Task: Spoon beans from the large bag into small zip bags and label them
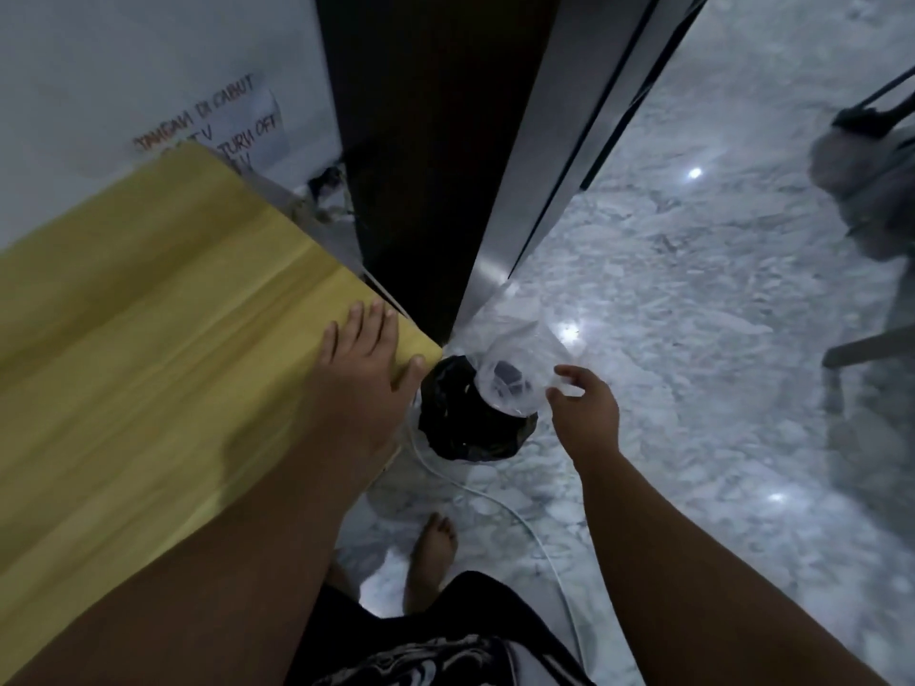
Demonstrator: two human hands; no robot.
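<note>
Bag [510, 383], one, clear, over one bin [460, 428], pinched by right fingers [569, 372]; left fingers [366, 324] flat on table [148, 314].

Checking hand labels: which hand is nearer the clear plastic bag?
Right. The right hand is at the right edge of the clear plastic bag, over the black bin; the left hand rests flat on the yellow table corner, left of the bag.

Floor: glossy grey-white marble floor [693, 289]; bright spots of reflected light [695, 173] dot it; a white cable [495, 502] trails across
Wall: white wall [99, 66]; a handwritten paper notice [237, 126] stuck on it
Furniture: yellow wood-grain surface [148, 314] at left; tall dark panel [421, 165] with a brushed-metal edge [569, 141] beside it; black-lined bin [460, 423] at its foot; blurred grey bag [861, 180] far right
</note>
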